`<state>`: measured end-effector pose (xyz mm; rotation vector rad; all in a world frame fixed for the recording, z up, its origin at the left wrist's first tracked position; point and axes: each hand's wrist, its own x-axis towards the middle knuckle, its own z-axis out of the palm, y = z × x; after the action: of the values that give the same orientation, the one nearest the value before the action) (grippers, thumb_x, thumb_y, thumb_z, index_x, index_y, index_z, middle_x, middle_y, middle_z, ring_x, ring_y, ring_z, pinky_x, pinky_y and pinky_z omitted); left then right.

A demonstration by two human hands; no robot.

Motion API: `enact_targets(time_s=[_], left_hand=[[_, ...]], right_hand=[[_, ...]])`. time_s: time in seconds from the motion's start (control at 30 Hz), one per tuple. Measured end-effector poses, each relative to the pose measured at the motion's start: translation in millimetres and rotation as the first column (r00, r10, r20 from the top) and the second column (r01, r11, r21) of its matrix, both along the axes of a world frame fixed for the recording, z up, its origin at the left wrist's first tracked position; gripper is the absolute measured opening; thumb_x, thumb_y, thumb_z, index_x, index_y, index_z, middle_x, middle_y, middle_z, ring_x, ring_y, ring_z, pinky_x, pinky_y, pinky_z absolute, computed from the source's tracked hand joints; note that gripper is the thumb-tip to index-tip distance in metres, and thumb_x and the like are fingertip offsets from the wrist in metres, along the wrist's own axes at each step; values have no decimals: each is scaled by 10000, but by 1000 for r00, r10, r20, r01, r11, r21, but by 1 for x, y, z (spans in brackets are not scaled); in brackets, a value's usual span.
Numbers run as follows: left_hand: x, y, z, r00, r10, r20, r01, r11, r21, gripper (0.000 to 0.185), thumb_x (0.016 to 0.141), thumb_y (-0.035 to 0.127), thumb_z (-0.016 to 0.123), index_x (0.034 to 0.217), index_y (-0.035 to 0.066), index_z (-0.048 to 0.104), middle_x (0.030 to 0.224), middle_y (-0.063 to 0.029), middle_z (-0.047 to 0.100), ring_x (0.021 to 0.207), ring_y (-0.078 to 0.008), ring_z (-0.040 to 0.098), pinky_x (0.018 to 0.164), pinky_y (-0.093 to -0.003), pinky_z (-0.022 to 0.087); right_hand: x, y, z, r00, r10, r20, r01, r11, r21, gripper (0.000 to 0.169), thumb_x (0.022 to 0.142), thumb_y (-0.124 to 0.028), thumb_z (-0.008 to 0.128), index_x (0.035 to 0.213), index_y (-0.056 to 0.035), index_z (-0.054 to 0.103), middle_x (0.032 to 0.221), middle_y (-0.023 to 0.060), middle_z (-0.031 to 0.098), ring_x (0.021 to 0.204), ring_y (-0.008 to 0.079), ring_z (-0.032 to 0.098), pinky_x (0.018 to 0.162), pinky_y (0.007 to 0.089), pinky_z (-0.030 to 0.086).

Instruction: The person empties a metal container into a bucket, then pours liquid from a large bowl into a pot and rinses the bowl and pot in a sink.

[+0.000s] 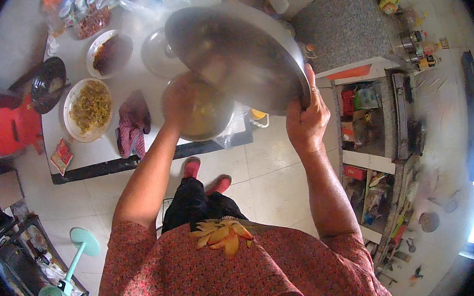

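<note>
My right hand [309, 116] grips the rim of a large dark wok [249, 55], tilted over the table's near right part. Below its left side stands a round metal pot [210, 124] with yellowish food in it. Haze like steam blurs the wok and the pot. My left hand [182, 97] is at the pot's left side, close to the wok's lower rim. Blur hides its fingers, and I cannot tell whether it holds anything. Behind the pot lies a round lid [158, 54], apparently glass, partly covered by the wok.
On the white table [154, 146] are a plate of yellow-green food [88, 109], a plate of dark red food [108, 55], a striped cloth [131, 133] and a red packet [61, 157]. A black pan [48, 85] overhangs its left edge. A grey counter [336, 25] stands right.
</note>
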<state>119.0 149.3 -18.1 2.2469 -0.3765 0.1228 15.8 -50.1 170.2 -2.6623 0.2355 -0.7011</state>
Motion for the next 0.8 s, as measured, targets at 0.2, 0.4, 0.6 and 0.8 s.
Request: enact_targets(time_s=[0.2, 0.4, 0.6, 0.8], left_hand=[[-5, -4, 0, 995, 30, -95, -43, 989, -141, 354, 775, 148, 470, 1120, 102, 533, 1016, -167, 586, 947, -338, 544, 832, -417, 421], [-6, -6, 11, 969, 115, -219, -150, 977, -149, 362, 768, 127, 483, 1126, 118, 536, 992, -175, 593, 932, -339, 552, 812, -413, 429], [-7, -6, 29, 944, 108, -312, -165, 973, -162, 331, 765, 91, 486, 1089, 111, 549, 977, -174, 597, 915, -350, 555, 798, -414, 434], [-10, -7, 29, 960, 119, -252, -165, 972, -168, 313, 777, 103, 474, 1081, 104, 551, 977, -183, 594, 923, -353, 552, 794, -415, 435]], right_hand=[[6, 0, 4, 998, 66, -15, -67, 996, -64, 547, 761, -10, 477, 1297, -63, 383, 1045, 218, 580, 914, 313, 603, 781, 356, 484], [10, 3, 5, 996, 72, -43, -74, 996, -58, 544, 768, -10, 477, 1300, -70, 381, 1025, 220, 585, 894, 302, 613, 762, 347, 490], [13, 8, 11, 996, 48, -77, -54, 995, -81, 551, 761, -11, 489, 1299, -72, 385, 985, 212, 598, 869, 284, 623, 739, 335, 494], [11, 5, 10, 997, 21, -70, -25, 998, -65, 535, 772, -35, 496, 1296, -71, 393, 927, 192, 615, 810, 258, 634, 722, 331, 497]])
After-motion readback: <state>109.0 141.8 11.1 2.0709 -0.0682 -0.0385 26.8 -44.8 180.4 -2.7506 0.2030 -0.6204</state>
